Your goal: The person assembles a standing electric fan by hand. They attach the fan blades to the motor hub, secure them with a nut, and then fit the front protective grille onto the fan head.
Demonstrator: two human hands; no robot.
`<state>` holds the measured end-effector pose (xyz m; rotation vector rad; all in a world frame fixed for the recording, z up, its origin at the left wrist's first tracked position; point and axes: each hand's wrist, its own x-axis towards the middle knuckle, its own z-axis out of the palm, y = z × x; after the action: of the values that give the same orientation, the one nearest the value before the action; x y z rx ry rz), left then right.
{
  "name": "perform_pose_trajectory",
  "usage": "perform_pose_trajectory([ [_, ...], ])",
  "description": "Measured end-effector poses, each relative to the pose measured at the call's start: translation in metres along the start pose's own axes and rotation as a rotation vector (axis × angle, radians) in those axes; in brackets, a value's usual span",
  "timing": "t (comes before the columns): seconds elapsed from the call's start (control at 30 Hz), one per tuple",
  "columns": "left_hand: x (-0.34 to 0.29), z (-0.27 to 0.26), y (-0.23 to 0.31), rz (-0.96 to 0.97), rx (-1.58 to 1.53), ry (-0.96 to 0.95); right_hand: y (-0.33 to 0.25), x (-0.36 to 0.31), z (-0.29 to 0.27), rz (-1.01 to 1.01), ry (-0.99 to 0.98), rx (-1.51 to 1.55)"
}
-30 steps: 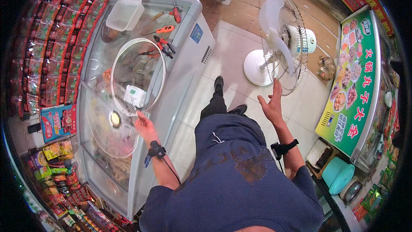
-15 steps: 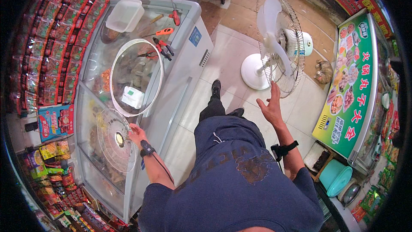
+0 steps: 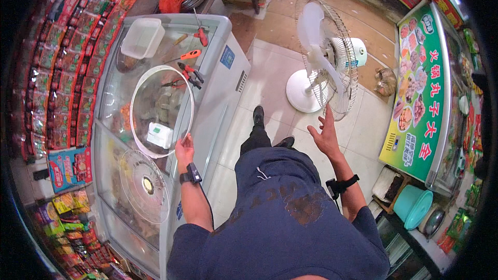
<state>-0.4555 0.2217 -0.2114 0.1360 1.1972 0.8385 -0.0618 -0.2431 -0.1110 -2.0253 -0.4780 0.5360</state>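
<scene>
My left hand (image 3: 184, 151) is at the near right edge of a white ring (image 3: 136, 128), its fingers closed on the rim. The ring lies on a chest freezer's glass lid (image 3: 106, 181), with a small white packet (image 3: 159, 135) inside it. Just nearer lies a round wire fan grille (image 3: 134, 176) with a pale centre disc, apart from the hand. On the floor stands a white fan (image 3: 303, 92), its blades (image 3: 314, 41) uncovered in front of the rear wire cage (image 3: 354, 67). My right hand (image 3: 327, 137) is open, its fingertips at the cage's lower edge; whether they touch is unclear.
Red-handled pliers (image 3: 191, 74), an orange-handled tool (image 3: 191, 54), a screwdriver (image 3: 201, 35) and a white tub (image 3: 142, 39) rest on the freezer. Hanging packets (image 3: 62, 72) line the left. A green-fronted freezer (image 3: 415, 93) and a turquoise bucket (image 3: 413, 207) stand right; a cat (image 3: 385, 82) lies beyond the fan.
My left hand has left the wire grille and moved forward to the white ring. My right hand stays open by the fan cage. The whole view has shifted slightly.
</scene>
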Motion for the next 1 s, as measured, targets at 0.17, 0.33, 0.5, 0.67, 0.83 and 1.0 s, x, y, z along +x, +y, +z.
perform_pose_trajectory([
  [0.17,-0.005,0.036,0.000,0.102,-0.263,-0.288,0.005,-0.006,-0.002,0.008,-0.059,-0.017],
  [0.33,-0.063,0.133,-0.026,0.301,-0.032,-0.408,-0.002,-0.008,-0.009,-0.046,-0.029,-0.147],
  [0.5,-0.151,0.229,-0.070,0.481,0.196,-0.624,-0.049,-0.018,-0.037,0.065,-0.322,-0.057],
  [0.67,-0.229,0.298,-0.094,0.326,0.467,-0.965,-0.121,-0.016,-0.068,-0.180,-0.076,0.412],
  [0.83,-0.262,0.338,-0.134,0.189,0.667,-1.220,-0.158,-0.010,-0.104,-0.456,0.236,0.718],
  [1.0,-0.252,0.367,-0.157,0.031,0.796,-1.357,-0.158,-0.014,-0.123,-0.251,0.603,0.687],
])
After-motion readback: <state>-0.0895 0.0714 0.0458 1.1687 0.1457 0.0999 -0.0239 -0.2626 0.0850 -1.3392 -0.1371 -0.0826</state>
